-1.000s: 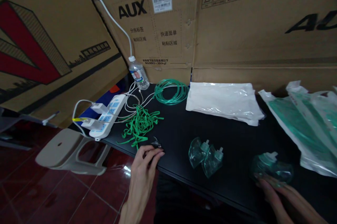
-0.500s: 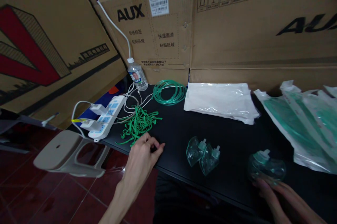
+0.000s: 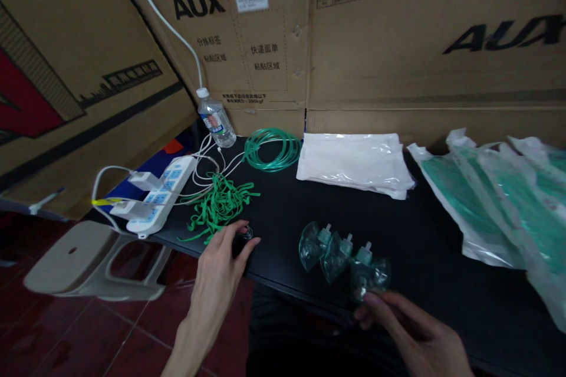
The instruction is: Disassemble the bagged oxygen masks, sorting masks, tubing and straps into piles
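My right hand (image 3: 402, 324) grips the lower edge of a clear green oxygen mask (image 3: 363, 269) between thumb and fingers, just above the table's front edge. Two similar masks, one on the left (image 3: 312, 246) and one in the middle (image 3: 336, 256), lie beside it in a row, their connectors pointing up. At the table edge, my left hand (image 3: 227, 256) has thumb and forefinger apart, around some small shiny pieces (image 3: 248, 233) too small to make out. A tangled heap of green elastic straps (image 3: 223, 203) lies just beyond that hand.
Coiled green tubing (image 3: 272, 150), a water bottle (image 3: 216, 120) and a power strip (image 3: 161, 197) with white cables stand at the back left. White packets (image 3: 354, 161) and bagged green items (image 3: 486, 200) lie behind and right. Cardboard boxes (image 3: 375, 70) wall the back; a stool (image 3: 73, 259) stands left.
My right hand has brought its mask leftward, close to the other two. My left hand's thumb and forefinger have parted, and the shiny pieces now show. The view has shifted slightly right.
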